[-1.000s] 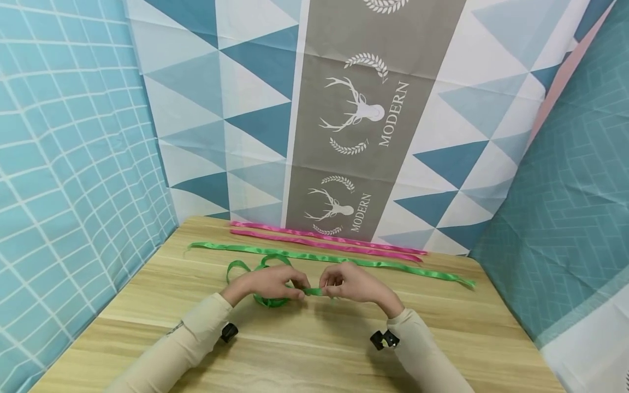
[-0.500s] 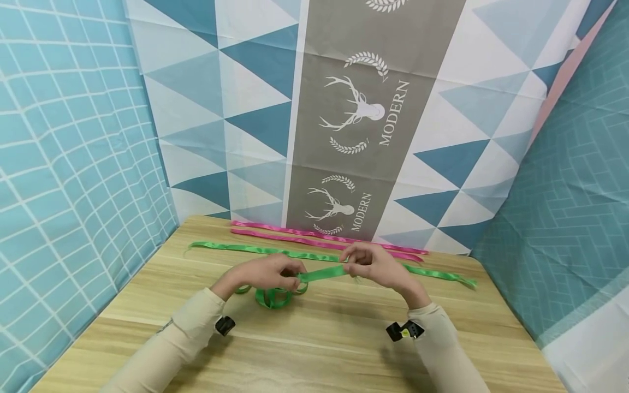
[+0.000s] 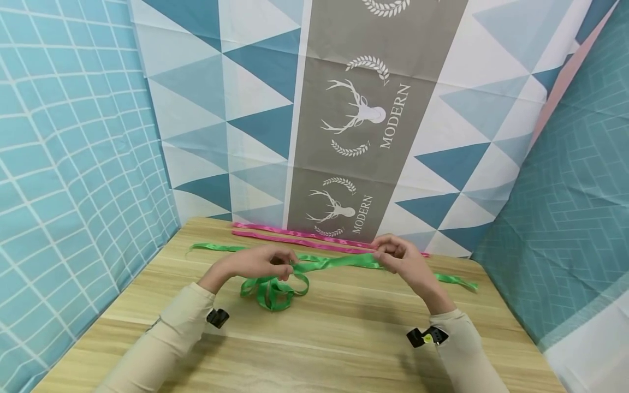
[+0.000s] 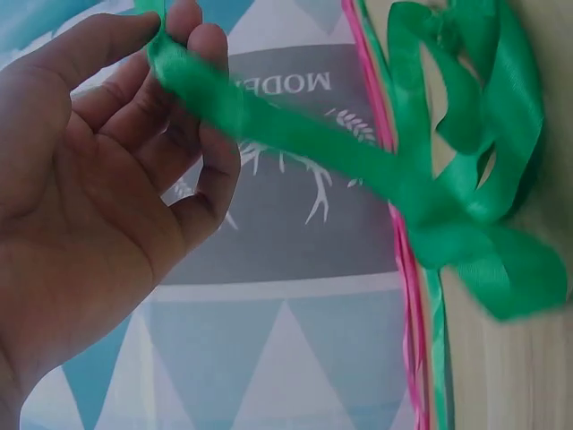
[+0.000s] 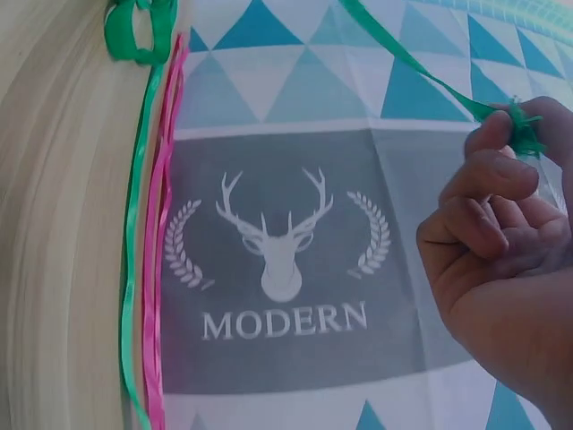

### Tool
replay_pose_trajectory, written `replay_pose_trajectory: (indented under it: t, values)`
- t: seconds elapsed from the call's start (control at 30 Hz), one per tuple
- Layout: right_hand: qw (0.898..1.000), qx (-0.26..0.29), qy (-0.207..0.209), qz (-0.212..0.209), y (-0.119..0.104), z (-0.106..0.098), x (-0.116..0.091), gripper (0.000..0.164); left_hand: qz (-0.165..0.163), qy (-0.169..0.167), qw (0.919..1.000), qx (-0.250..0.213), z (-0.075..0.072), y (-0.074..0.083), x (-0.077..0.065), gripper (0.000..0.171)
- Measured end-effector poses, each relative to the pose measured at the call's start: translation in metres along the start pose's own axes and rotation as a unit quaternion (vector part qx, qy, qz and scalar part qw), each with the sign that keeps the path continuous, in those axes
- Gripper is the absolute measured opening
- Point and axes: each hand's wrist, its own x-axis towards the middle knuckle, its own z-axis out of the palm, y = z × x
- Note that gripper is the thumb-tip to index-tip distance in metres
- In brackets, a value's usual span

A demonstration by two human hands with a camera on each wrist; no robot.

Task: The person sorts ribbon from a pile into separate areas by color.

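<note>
A green satin ribbon [image 3: 339, 262] stretches between my two hands above the table. My right hand [image 3: 405, 265] pinches its frayed end [image 5: 526, 130] between thumb and fingers, as the right wrist view shows. With thumb and fingertips, my left hand [image 3: 257, 262] pinches the same ribbon further along. From there the ribbon drops to a loose coiled heap [image 3: 272, 292] on the table below the left hand. In the left wrist view the hanging length [image 4: 304, 139] crosses in front of the palm, slightly blurred.
Another green ribbon [image 3: 208, 247] lies straight across the table [image 3: 314, 349], partly hidden behind the hands. Two pink ribbons [image 3: 295, 234] lie behind it, along the back edge. Patterned cloth [image 3: 260, 109] hangs at the back, with blue cloth [image 3: 73, 164] at the left.
My right hand has moved right and upward with the ribbon end, widening the gap between the hands. The left hand has shifted slightly left and up, and more ribbon is drawn out.
</note>
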Motion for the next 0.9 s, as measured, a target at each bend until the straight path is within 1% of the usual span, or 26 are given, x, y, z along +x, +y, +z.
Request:
replay_pose_trajectory:
  t: [0.1,0.17,0.27,0.37,0.47,0.53,0.6,0.73,0.8,0.9]
  values:
    - [1.000,0.017,0.017,-0.006,0.002,-0.012,-0.008,0.020,0.011,0.007,0.9999,-0.006,-0.006,0.000,-0.003,0.019]
    - [0.999,0.039,0.025,-0.009,0.003,-0.019,-0.014,0.018,0.023,0.009,0.9997,-0.003,-0.009,-0.001,-0.004,0.018]
    - [0.996,0.076,0.034,-0.015,0.005,-0.032,-0.024,0.014,0.037,0.010,0.9992,-0.011,-0.014,-0.001,-0.006,0.019]
    - [0.992,0.112,0.047,-0.020,0.008,-0.045,-0.034,0.011,0.038,0.013,0.9990,-0.019,-0.019,0.002,-0.010,0.020]
    - [0.990,0.120,0.069,-0.021,0.011,-0.058,-0.043,0.011,0.025,0.024,0.9993,-0.014,-0.025,0.005,-0.015,0.021]
    - [0.990,0.114,0.084,-0.018,0.014,-0.067,-0.049,0.012,0.018,0.032,0.9993,-0.010,-0.030,0.006,-0.018,0.024]
    - [0.990,0.103,0.100,-0.009,0.016,-0.076,-0.055,0.013,0.016,0.040,0.9991,-0.007,-0.034,0.005,-0.022,0.025]
    - [0.987,0.097,0.125,0.009,0.020,-0.095,-0.068,0.013,0.020,0.049,0.9985,-0.016,-0.043,0.002,-0.030,0.026]
    - [0.985,0.104,0.136,0.018,0.022,-0.105,-0.075,0.014,0.016,0.056,0.9981,-0.021,-0.047,0.003,-0.034,0.026]
    - [0.980,0.129,0.149,0.024,0.028,-0.119,-0.085,0.016,0.011,0.066,0.9975,-0.021,-0.051,0.004,-0.038,0.027]
